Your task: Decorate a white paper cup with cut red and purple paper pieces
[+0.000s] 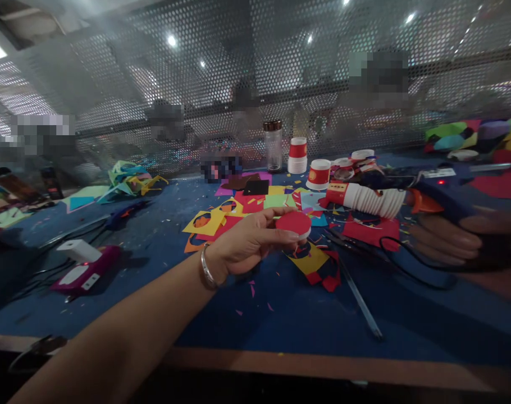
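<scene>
My left hand [251,238], reaching in from the lower left, pinches a small round disc [295,223] between thumb and fingers. Its top is red and its edge white; whether it is part of a paper cup I cannot tell. At the right edge, my right hand [453,238] is wrapped round a dark blue hot glue gun [449,180] with a lit red light and an orange trigger. A glue stick [491,167] pokes out of its back. The hand is partly blurred and dark. Below the disc lie a yellow paper offcut [308,259] and scissors [343,238].
A stack of paper cups [371,200] lies on its side near the glue gun, with upright cups [297,156] and a glass bottle [273,148] behind. Paper scraps [205,223] cover the middle. A purple power adapter [85,272] sits left; perforated metal [222,73] closes the back.
</scene>
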Demonstrator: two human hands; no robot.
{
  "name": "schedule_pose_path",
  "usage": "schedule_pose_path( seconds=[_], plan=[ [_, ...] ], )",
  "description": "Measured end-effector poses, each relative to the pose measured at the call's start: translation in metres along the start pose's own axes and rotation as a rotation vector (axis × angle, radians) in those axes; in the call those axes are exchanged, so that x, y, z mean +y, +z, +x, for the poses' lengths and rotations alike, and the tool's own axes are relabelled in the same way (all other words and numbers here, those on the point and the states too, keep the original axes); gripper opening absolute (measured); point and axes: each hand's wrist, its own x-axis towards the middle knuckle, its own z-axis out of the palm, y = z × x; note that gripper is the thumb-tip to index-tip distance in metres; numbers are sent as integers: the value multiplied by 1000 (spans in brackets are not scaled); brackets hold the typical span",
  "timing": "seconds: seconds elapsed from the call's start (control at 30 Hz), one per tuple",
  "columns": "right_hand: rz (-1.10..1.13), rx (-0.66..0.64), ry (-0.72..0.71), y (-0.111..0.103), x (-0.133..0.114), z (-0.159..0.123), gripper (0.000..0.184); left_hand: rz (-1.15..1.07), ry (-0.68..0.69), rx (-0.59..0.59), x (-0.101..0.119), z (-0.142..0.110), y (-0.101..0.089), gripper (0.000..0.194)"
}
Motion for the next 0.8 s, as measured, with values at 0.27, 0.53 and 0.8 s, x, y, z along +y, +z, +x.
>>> schedule_pose_path(
  seconds=[0.27,0.53,0.8],
  plan=[
    [469,-240,277,22,-37,5,37,-85,-14,8,5,1,3,19],
    [268,-261,159,44,-41,-4,52,-145,-67,155,8,8,0,29],
    [-55,-182,-96,51,-45,-11,67,-165,-49,190,6,8,3,28]
  ],
)
